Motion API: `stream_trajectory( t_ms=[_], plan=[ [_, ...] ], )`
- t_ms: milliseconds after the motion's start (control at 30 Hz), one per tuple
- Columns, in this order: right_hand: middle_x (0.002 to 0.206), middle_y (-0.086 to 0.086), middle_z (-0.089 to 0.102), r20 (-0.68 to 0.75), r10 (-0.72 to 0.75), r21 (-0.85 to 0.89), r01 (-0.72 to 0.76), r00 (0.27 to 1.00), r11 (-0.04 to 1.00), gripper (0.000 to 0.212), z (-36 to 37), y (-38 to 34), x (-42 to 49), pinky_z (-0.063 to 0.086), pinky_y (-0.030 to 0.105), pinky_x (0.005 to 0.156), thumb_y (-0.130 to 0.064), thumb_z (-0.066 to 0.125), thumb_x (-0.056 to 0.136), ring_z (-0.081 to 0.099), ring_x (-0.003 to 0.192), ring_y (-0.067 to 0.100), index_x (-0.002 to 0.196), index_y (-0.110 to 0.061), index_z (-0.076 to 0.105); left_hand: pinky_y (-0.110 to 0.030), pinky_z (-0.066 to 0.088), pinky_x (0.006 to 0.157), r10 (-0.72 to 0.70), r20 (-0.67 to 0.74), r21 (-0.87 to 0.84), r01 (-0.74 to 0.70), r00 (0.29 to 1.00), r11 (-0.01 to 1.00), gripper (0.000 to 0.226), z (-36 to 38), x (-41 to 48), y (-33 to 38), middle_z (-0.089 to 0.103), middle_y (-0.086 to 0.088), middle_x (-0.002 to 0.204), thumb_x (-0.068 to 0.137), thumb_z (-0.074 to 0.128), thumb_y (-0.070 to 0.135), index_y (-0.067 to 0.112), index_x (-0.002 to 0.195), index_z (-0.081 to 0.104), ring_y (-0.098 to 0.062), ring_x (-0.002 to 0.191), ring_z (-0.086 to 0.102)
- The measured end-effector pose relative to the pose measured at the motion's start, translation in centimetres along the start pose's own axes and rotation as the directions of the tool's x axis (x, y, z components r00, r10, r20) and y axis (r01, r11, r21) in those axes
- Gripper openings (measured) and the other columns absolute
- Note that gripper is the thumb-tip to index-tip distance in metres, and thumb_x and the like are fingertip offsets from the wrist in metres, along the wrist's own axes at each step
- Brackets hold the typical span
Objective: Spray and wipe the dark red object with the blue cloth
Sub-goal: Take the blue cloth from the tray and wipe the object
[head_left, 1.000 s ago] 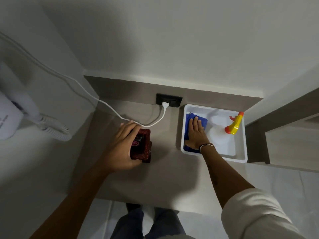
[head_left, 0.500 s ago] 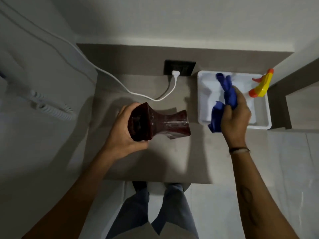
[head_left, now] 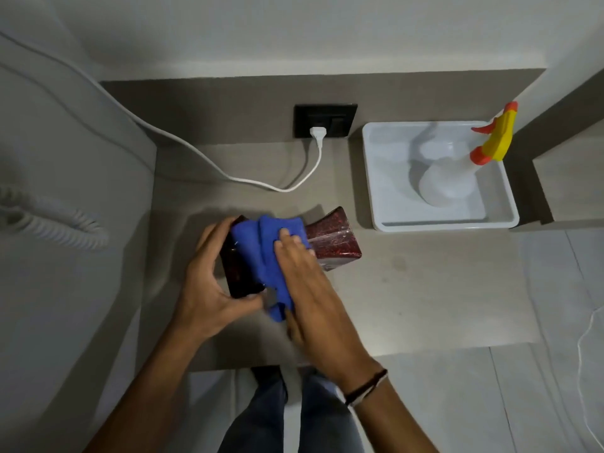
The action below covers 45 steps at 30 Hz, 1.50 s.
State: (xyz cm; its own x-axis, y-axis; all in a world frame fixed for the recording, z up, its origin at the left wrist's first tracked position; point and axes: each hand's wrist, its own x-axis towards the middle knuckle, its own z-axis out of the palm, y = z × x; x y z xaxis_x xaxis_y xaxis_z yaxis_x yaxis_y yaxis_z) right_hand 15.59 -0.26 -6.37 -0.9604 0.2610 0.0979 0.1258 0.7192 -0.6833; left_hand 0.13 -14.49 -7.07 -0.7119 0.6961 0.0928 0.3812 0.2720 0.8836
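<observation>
The right hand lay flat, fingers together, pressing the blue cloth onto the dark red vase. The left hand was clamped around the vase's near end, thumb below and fingers curled over the top edge. The vase was held on its side over the grey counter, in front of the person, its flared far end pointing right toward the tray; whether it touched the counter could not be told.

The cloth looked soft and napped, bunched in thick folds over the vase's middle, with one corner hanging down between the two hands. The vase was glossy, with a red speckled finish, a narrow waist and squared, flaring ends. Pale streaks showed on its exposed side. No writing or label could be read on it.

A dark band circled the right wrist.

Well apart to the right, the white plastic tray, rectangular with rounded corners, held a translucent spray bottle with a yellow and orange trigger head, which leaned over the tray's far right corner. On the back wall, a black socket plate took a white plug, whose smooth cable ran across the counter and up to the left. A coiled white cord lay at the left edge.
</observation>
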Motion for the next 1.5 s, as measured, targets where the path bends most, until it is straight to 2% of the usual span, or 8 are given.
stream_trajectory(
  t_ms=[133, 367, 467, 667, 767, 1067, 1267, 1500],
  plan=[
    [0.179, 0.006, -0.003, 0.027, 0.257, -0.117, -0.252, 0.966, 0.961, 0.091, -2.6, 3.9, 1.1, 0.009, 0.051, 0.137, 0.018, 0.055, 0.095, -0.004, 0.169, 0.028, 0.169, -0.01, 0.011, -0.006, 0.039, 0.106, 0.016, 0.016, -0.002, -0.016, 1.0, 1.0, 0.106, -0.3, 0.1, 0.3, 0.047, 0.03, 0.144, 0.059, 0.085, 0.035, 0.027, 0.156, 0.042, 0.013, 0.132, 0.05],
    [0.181, -0.002, -0.01, 0.026, -0.012, -0.018, 0.012, 1.0, 1.0, 0.099, -0.2, 0.7, -0.4, 0.003, 0.041, 0.138, 0.003, 0.058, 0.094, -0.007, 0.169, 0.017, 0.171, -0.02, 0.001, -0.013, 0.042, 0.11, -0.012, 0.024, 0.027, 0.011, 1.0, 1.0, 0.105, -0.5, 0.4, 0.1, 0.056, -0.009, 0.142, 0.058, 0.084, 0.038, 0.005, 0.152, 0.051, 0.009, 0.134, 0.052],
    [0.175, -0.012, -0.018, 0.055, 0.295, -0.031, -0.294, 0.954, 0.955, 0.101, -2.2, 3.7, -0.6, 0.005, 0.048, 0.138, 0.022, 0.051, 0.092, -0.022, 0.165, 0.014, 0.168, -0.02, 0.001, -0.01, 0.04, 0.107, -0.031, 0.005, 0.051, 0.031, 1.0, 0.998, 0.11, -0.4, 0.2, 0.2, 0.052, -0.003, 0.141, 0.057, 0.082, 0.035, 0.003, 0.157, 0.047, 0.01, 0.132, 0.051],
    [0.182, 0.008, 0.005, -0.027, -0.064, 0.006, 0.064, 0.998, 0.998, 0.092, 1.4, -1.2, 0.1, 0.012, 0.049, 0.138, -0.002, 0.048, 0.092, 0.001, 0.17, 0.028, 0.172, -0.013, 0.003, -0.012, 0.038, 0.112, -0.007, 0.006, 0.078, 0.006, 1.0, 0.997, 0.107, -0.4, 0.6, -0.1, 0.052, 0.01, 0.145, 0.059, 0.084, 0.044, -0.003, 0.15, 0.051, 0.003, 0.136, 0.052],
    [0.178, 0.007, 0.013, -0.066, 0.179, -0.034, -0.181, 0.982, 0.983, 0.082, -1.3, 2.6, 0.4, 0.023, 0.054, 0.135, 0.014, 0.052, 0.094, 0.01, 0.168, 0.03, 0.168, -0.008, 0.025, -0.007, 0.037, 0.11, -0.019, 0.012, 0.082, 0.018, 1.0, 0.996, 0.108, -0.9, 0.3, 0.5, 0.045, 0.034, 0.146, 0.057, 0.082, 0.042, 0.011, 0.154, 0.047, 0.018, 0.134, 0.046],
    [0.144, 0.019, 0.068, -0.069, 0.763, 0.803, -0.417, 0.642, 0.424, 0.07, -3.9, 5.8, 0.0, 0.05, 0.069, 0.112, 0.016, 0.038, 0.093, 0.062, 0.13, 0.053, 0.154, -0.016, 0.055, -0.037, 0.057, 0.095, -0.461, -0.131, -0.045, 0.459, 0.878, 0.887, 0.101, -0.6, 1.0, 1.8, 0.07, 0.01, 0.132, 0.061, 0.074, 0.082, 0.054, 0.155, 0.047, -0.012, 0.116, 0.069],
    [0.155, 0.013, 0.06, -0.148, 0.686, 0.676, -0.433, 0.713, 0.596, 0.072, -4.4, 5.3, 2.3, 0.044, 0.056, 0.124, 0.022, 0.039, 0.093, 0.056, 0.145, 0.029, 0.158, -0.006, 0.048, -0.033, 0.049, 0.11, -0.407, 0.047, 0.012, 0.407, 0.912, 0.913, 0.093, -0.9, 0.4, 2.3, 0.043, 0.039, 0.15, 0.068, 0.066, 0.097, 0.083, 0.149, 0.023, 0.014, 0.131, 0.05],
    [0.178, 0.014, 0.023, -0.249, 0.376, 0.238, -0.32, 0.893, 0.917, 0.082, -2.4, 1.7, 0.3, 0.032, 0.029, 0.132, 0.021, 0.051, 0.093, 0.036, 0.16, 0.026, 0.167, -0.003, 0.026, 0.005, 0.035, 0.098, -0.197, 0.027, 0.148, 0.191, 0.98, 0.97, 0.112, -0.8, -0.7, 0.2, 0.05, 0.029, 0.138, 0.058, 0.104, 0.009, 0.034, 0.153, 0.049, 0.029, 0.125, 0.046]
  ],
)
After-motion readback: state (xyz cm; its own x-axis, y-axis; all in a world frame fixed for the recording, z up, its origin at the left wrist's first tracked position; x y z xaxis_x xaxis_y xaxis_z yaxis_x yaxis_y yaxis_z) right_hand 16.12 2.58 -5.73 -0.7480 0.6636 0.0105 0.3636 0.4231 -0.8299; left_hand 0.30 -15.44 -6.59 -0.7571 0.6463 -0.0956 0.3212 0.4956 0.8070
